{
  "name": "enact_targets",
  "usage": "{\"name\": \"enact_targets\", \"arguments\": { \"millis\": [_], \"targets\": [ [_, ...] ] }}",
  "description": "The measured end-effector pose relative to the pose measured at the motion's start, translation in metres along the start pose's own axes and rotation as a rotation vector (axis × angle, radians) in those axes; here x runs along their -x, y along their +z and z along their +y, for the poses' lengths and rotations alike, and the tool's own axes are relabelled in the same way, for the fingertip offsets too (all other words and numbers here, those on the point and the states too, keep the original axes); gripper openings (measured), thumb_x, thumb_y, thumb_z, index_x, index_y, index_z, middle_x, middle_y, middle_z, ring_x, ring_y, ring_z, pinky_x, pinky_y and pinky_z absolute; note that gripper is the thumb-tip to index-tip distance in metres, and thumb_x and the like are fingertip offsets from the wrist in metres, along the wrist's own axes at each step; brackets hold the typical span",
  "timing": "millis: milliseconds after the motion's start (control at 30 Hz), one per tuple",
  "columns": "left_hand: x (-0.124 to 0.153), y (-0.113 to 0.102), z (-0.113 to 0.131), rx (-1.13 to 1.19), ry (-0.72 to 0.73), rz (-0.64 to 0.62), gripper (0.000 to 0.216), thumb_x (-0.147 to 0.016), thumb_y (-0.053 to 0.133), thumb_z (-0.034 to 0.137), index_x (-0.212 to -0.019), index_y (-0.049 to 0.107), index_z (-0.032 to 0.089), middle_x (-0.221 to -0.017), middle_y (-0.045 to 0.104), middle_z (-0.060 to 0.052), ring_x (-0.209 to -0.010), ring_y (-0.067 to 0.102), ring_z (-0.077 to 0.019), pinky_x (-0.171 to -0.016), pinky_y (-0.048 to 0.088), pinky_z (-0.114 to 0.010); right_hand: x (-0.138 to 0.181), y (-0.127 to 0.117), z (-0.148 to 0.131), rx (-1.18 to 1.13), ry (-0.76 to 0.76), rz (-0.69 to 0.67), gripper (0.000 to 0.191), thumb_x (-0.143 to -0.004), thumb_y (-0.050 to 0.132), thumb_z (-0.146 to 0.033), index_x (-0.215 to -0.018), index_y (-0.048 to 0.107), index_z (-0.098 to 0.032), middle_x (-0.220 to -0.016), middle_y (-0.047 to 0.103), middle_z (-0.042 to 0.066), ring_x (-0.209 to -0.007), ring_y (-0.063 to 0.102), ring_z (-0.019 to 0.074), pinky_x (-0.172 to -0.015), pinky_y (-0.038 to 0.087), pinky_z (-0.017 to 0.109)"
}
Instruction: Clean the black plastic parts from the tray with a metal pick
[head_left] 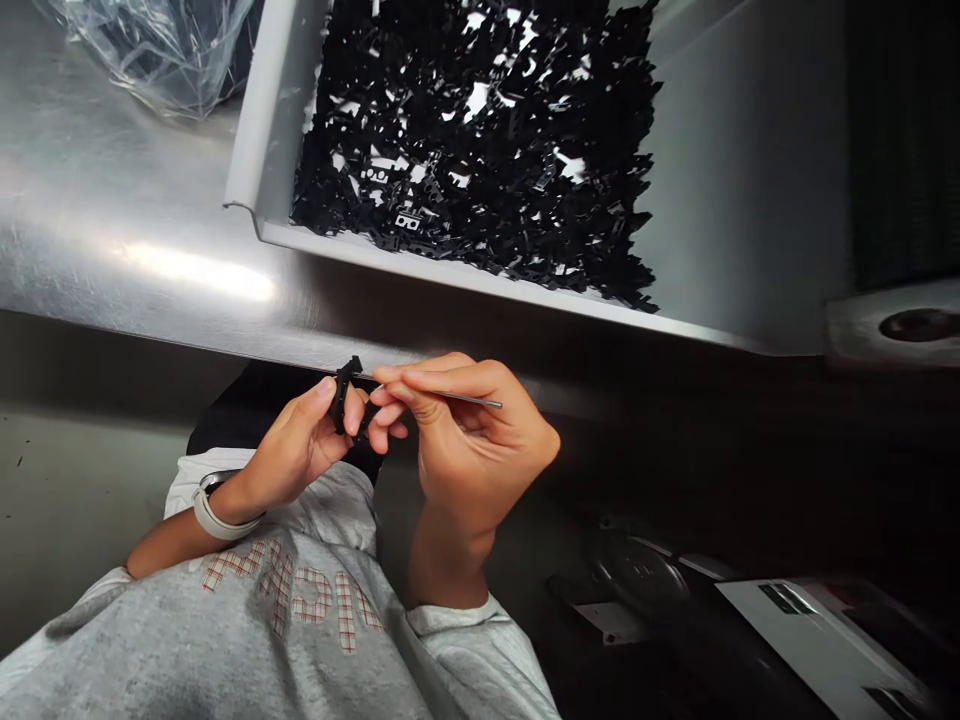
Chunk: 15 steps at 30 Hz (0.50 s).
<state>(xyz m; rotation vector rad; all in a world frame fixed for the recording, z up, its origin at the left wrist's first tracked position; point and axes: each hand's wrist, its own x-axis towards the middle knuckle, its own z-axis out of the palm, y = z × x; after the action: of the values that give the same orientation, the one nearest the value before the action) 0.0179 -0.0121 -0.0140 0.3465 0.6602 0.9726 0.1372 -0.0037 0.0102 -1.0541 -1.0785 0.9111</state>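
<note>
My left hand [300,450] pinches a small black plastic part [345,392] between thumb and fingers, just below the edge of the steel table. My right hand [465,440] is closed around a thin metal pin [450,396], whose tip touches the black part. A white watch band sits on my left wrist. Both hands hover over my lap, above a grey sweatshirt.
A light grey tray [262,130] on the steel table [112,220] holds a heap of several small black plastic parts [480,140]. A crumpled clear plastic bag [161,45] lies at the far left. Dark equipment and a white panel [817,640] sit low on the right.
</note>
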Motion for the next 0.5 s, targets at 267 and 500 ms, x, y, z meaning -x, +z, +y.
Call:
{"name": "enact_targets", "arguments": {
  "millis": [267,500],
  "targets": [
    [0.0024,0.0006,-0.0023,0.054,0.003,-0.020,0.042,-0.086,0.071,0.053,-0.063,0.063,0.018,-0.067,0.067,-0.004,-0.071,0.063,-0.0186,-0.085,0.053,-0.033,-0.0045,0.0077,-0.0019,-0.067,-0.010,0.047,0.029,-0.069,0.077,0.007,-0.070,0.070,-0.021,-0.073,0.076,-0.005,-0.041,0.064,0.0093,-0.034,0.052,0.018],
    [0.0025,-0.0006,-0.0036,0.122,0.005,0.035,0.041,-0.084,0.076,0.050,-0.062,0.066,0.017,-0.064,0.064,-0.001,-0.066,0.059,-0.0139,-0.072,0.050,-0.024,-0.0050,-0.0007,-0.0069,-0.077,0.121,-0.062,0.026,-0.083,0.069,0.001,-0.081,0.077,-0.023,-0.080,0.080,-0.002,-0.055,0.072,0.0101,-0.043,0.057,0.016]
  ]
}}
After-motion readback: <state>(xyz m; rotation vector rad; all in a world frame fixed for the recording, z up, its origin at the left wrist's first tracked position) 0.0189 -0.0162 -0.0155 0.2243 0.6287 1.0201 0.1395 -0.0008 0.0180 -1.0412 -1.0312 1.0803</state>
